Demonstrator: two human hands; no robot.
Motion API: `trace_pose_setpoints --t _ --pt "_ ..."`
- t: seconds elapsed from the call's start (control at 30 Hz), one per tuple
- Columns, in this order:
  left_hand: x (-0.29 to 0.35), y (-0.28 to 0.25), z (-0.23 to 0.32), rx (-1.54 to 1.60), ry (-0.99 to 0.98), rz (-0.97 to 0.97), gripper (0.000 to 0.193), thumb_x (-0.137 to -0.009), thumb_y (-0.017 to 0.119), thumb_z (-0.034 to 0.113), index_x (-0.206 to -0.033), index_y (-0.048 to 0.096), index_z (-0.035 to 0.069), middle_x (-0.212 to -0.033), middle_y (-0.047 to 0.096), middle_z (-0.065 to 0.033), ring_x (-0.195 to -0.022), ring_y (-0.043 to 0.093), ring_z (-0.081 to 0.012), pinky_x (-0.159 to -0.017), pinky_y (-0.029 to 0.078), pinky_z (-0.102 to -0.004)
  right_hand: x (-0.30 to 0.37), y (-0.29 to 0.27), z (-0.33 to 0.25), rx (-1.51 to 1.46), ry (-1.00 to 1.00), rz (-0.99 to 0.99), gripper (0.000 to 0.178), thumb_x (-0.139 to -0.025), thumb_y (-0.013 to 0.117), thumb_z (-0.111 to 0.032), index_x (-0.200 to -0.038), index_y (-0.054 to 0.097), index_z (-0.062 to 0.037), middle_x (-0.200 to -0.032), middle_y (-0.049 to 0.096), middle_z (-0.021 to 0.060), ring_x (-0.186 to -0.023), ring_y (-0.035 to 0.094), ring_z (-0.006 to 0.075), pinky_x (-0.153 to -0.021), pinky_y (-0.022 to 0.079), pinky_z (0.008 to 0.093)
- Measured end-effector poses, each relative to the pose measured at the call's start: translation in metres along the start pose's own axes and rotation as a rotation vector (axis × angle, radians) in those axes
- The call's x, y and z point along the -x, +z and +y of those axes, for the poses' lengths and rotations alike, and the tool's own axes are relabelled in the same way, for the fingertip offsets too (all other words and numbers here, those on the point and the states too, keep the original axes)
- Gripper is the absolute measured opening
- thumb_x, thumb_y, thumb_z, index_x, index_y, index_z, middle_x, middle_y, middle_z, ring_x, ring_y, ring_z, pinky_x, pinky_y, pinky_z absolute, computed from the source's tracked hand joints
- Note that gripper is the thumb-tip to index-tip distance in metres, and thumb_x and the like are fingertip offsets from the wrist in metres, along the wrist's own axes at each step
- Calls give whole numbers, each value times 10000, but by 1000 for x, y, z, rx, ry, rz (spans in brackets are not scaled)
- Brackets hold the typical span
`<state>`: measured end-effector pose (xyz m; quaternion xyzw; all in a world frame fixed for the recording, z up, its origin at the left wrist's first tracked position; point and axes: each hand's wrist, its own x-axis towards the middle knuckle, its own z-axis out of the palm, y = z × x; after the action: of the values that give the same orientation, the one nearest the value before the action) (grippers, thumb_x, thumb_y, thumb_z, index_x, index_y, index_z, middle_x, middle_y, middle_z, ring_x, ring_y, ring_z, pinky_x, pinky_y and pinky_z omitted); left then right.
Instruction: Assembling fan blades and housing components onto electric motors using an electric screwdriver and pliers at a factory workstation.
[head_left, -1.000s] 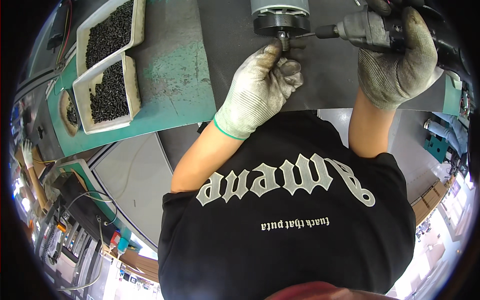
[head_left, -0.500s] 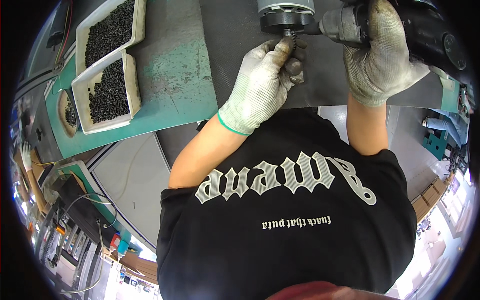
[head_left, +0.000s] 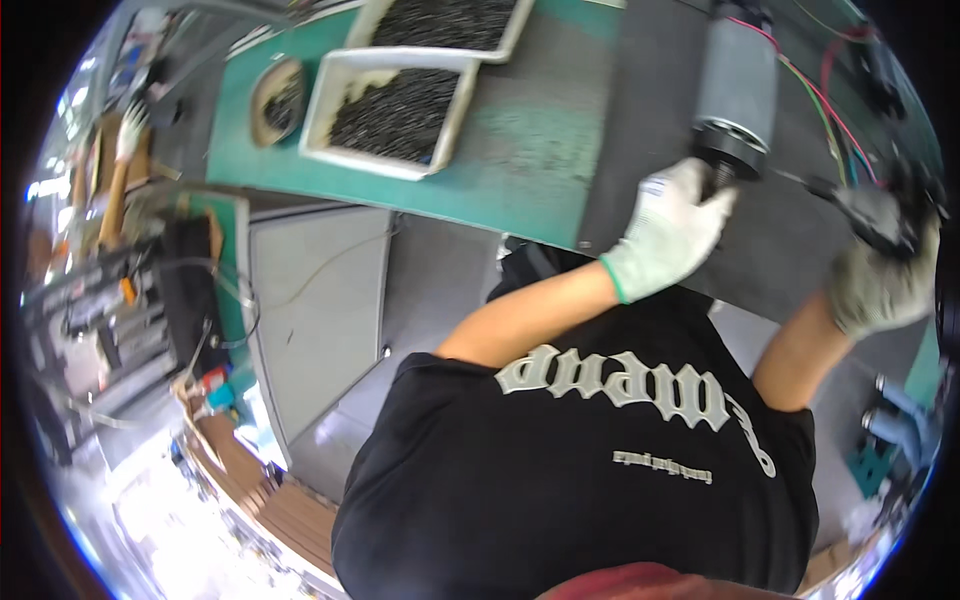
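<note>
A gray cylindrical motor (head_left: 738, 85) with a black end collar (head_left: 730, 150) lies on its side on the dark mat (head_left: 775, 262), short shaft (head_left: 722, 177) at its near end; a blurred black-and-gray power driver (head_left: 873, 212) points leftward, apart from it.

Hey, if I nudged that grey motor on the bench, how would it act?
The grey motor might roll sideways, unless something hidden holds it, since its body is round and lies lengthwise. It is probably heavy for its size, as it looks metal. Tipping seems unlikely: it isn't standing on end.
</note>
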<state>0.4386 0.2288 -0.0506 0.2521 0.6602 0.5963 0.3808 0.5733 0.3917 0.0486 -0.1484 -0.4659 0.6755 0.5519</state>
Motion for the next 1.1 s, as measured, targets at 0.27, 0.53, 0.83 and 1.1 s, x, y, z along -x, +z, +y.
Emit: trace_pose_setpoints --t 0.27,0.53,0.83,1.1 --pt "-1 -126 35 -1036 522 393 126 -801 628 155 -742 588 51 -725 586 -152 -700 614 -323 -603 507 -407 14 -70 8 408 -195 98 275 -928 552 -18 -1162 564 126 -1132 635 222 -993 656 307 -912 543 446" --pt "-62 -317 20 -1528 9 621 369 -840 636 287 -1072 615 0 -999 661 -250 -946 633 -416 -850 505 -475 16 -83 1 430 -210 50 302 -923 549 11 -1206 539 117 -1157 620 198 -1034 642 301 -974 520 442" --pt "-55 -324 2 -1579 43 625 203 -852 571 201 -924 567 11 -863 654 -209 -792 657 -395 -749 535 -474 32 -34 11 443 -185 114 416 -893 603 -17 -1285 490 60 -1130 617 181 -1036 630 265 -913 522 375" --pt "-26 -294 41 -948 209 559 178 -915 561 118 -1043 563 -5 -868 632 -126 -682 615 -235 -634 509 -340 23 -17 8 352 -124 16 412 -875 611 -6 -1264 489 54 -1103 614 175 -1005 635 276 -880 537 383"
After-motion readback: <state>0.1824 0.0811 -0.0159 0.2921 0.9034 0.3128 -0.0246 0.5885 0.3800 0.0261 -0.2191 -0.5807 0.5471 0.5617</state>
